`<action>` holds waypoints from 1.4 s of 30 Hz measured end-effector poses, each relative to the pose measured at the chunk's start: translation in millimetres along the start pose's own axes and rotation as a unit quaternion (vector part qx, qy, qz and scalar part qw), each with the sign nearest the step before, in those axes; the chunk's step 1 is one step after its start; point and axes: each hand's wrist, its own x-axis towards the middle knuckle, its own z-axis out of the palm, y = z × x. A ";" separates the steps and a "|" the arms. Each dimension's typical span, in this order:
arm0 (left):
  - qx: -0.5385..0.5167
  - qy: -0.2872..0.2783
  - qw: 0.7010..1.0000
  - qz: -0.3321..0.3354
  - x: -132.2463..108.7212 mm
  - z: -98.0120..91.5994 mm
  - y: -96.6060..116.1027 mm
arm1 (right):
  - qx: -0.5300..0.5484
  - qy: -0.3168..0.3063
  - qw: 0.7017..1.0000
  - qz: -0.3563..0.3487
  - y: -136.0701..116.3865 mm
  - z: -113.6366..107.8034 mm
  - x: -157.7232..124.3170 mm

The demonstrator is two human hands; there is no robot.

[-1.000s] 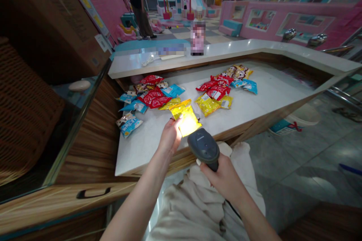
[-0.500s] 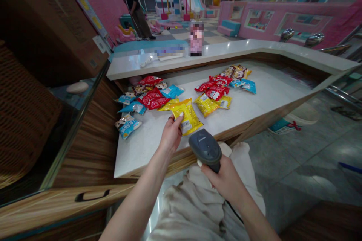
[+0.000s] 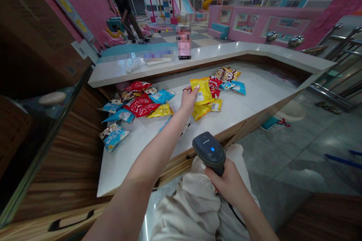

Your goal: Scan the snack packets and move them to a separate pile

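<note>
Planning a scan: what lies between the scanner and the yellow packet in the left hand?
In the head view, a second yellow packet, then white counter.

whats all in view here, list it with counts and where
snack packets: many, red, blue and yellow, two heaps on counter
yellow packet: one, yellow, under left hand
white counter: one, white, in front of person
cardboard box: one, brown, far left
blurred pink item: one, pink, on raised ledge
co-worker: one, dark top, far back by pink wall
left hand: one, on yellow packet
right hand: one, gripping dark grey barcode scanner
</note>
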 end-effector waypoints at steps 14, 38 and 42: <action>0.328 -0.046 0.931 0.153 8.2 -56.2 34.8 | -0.015 0.015 1.000 -0.003 10.0 -6.4 -1.7; 0.638 -0.183 0.688 0.294 -130.7 -175.6 -1.3 | 0.014 -0.003 0.999 0.051 3.5 0.9 -13.5; 0.532 -0.141 0.788 0.275 -133.3 -173.4 3.9 | 0.022 -0.005 0.998 0.051 3.7 1.0 -13.6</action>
